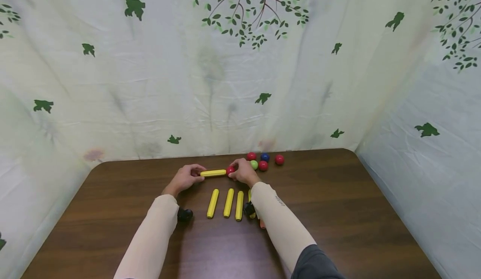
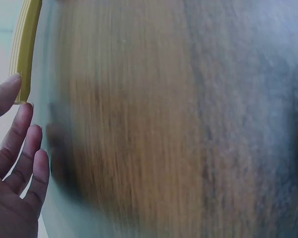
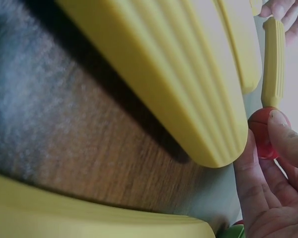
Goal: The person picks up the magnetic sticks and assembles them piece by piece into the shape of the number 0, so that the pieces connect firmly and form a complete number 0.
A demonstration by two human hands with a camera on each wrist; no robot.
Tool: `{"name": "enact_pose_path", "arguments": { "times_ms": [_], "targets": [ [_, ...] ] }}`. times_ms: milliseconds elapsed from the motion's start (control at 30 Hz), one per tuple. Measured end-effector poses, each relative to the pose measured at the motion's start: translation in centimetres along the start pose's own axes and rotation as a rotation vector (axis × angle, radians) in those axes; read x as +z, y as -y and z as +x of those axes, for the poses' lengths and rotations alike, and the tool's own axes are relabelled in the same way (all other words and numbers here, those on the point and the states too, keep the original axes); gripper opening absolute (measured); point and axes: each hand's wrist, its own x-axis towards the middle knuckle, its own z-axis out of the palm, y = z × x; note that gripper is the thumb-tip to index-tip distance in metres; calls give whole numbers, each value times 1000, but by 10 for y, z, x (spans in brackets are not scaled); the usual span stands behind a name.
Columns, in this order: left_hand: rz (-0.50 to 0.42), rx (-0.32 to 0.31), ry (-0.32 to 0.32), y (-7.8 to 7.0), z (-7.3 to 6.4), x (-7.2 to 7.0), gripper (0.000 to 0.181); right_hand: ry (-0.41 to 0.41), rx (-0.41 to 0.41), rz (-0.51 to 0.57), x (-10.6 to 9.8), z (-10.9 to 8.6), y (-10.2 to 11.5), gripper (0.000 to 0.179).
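A ribbed yellow rod point(image 1: 213, 173) spans sideways between the two hands near the table's far edge. The left hand point(image 1: 185, 179) pinches its left end with thumb and forefinger, the other fingers point(image 2: 37, 173) loosely bent below. At the rod's other end a red ball point(image 1: 230, 170) meets its tip. Thumb and fingers of the right hand point(image 1: 245, 173) grip this ball, the thumb lying over its side in the right wrist view. The far part of the rod runs out of the left wrist view.
Several yellow rods point(image 1: 212, 204) lie in a row nearer the body, one partly behind the right wrist. An orange piece point(image 1: 262, 224) peeks out by the right forearm. Beyond the right hand sit red balls point(image 1: 279, 159), a blue ball point(image 1: 264, 157) and a green ball point(image 1: 254, 164).
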Motion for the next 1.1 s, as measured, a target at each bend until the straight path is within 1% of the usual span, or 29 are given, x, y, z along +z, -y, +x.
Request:
{"name": "enact_pose_path", "arguments": {
  "times_ms": [200,367,533,633,800,900,1067,1100],
  "targets": [
    [0,6,-9,2,-1,-1,28,-2,-4,-19,-1,0,-2,29],
    [-12,12,-14,1,-2,-4,27,-12,10,-32,0,-1,-3,30],
    [-4,3,-20,-5,-2,-10,28,-12,9,-47,-1,-4,-1,30],
    [1,-2,-25,-10,-2,-13,30,-5,4,-38,-2,-6,0,30],
    [3,-5,-23,-16,-2,-16,31,8,17,-20,-1,-4,-2,29],
    [2,-8,-15,-19,-2,-16,32,13,6,-24,-1,-1,-5,29],
    [16,-5,-6,-19,-1,-14,32,14,2,-19,0,-3,-6,30],
    [18,-4,-5,-19,-1,-13,31,16,17,-15,0,-5,-5,30]
  ]
}}
